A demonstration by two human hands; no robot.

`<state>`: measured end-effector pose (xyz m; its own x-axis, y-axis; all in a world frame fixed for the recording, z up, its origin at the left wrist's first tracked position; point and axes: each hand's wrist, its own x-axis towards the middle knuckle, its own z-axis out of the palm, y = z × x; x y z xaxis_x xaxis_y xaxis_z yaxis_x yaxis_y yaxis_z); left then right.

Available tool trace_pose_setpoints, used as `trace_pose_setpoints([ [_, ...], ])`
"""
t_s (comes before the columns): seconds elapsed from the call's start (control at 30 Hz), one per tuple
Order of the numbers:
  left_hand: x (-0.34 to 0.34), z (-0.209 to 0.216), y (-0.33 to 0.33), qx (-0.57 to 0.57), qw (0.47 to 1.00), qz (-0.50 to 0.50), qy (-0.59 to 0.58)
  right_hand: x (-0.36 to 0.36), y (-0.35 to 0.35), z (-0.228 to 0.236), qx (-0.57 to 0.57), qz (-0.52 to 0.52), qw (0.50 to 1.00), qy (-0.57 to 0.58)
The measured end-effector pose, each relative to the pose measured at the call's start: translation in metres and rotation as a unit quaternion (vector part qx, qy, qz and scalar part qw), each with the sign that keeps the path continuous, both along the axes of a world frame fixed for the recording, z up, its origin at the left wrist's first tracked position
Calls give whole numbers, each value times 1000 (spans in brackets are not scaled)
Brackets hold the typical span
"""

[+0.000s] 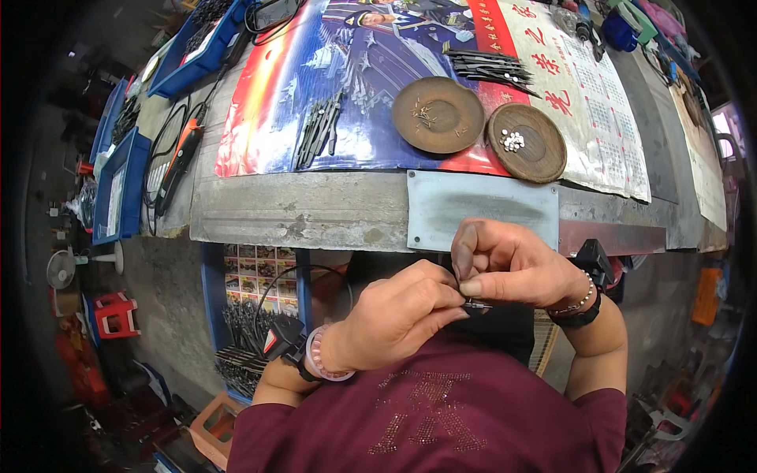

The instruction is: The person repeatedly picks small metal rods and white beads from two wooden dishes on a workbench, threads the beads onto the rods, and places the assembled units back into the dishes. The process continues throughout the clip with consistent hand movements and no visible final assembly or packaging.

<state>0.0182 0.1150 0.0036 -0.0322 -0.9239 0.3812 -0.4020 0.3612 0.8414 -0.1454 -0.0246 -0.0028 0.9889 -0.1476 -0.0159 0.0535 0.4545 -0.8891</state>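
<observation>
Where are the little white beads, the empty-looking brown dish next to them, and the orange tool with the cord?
White beads (512, 140), head view, middle of the small pile.
Brown dish (457, 126), head view, bare right part of its inside.
Orange tool (181, 154), head view, middle of its orange body.

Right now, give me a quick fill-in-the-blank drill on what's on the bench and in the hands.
1. Both hands, left hand and right hand, pinch a small dark part held close to the ____.
2. The white beads lie in the ____ of the two brown dishes.
3. The left dish and right dish rest on a printed ____.
4. A bead bracelet shows on ____ wrists.

Missing words: chest; right; poster; both
</observation>
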Motion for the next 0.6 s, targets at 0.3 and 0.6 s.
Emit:
trace_pose_setpoints([
  [0.3,-1,-3,-3,-6,999,-37,12,-4,-3,1,73,41,996,25],
  [0.6,-1,-4,-2,-9,999,-34,11,-2,-7,-5,114,62,991,45],
])
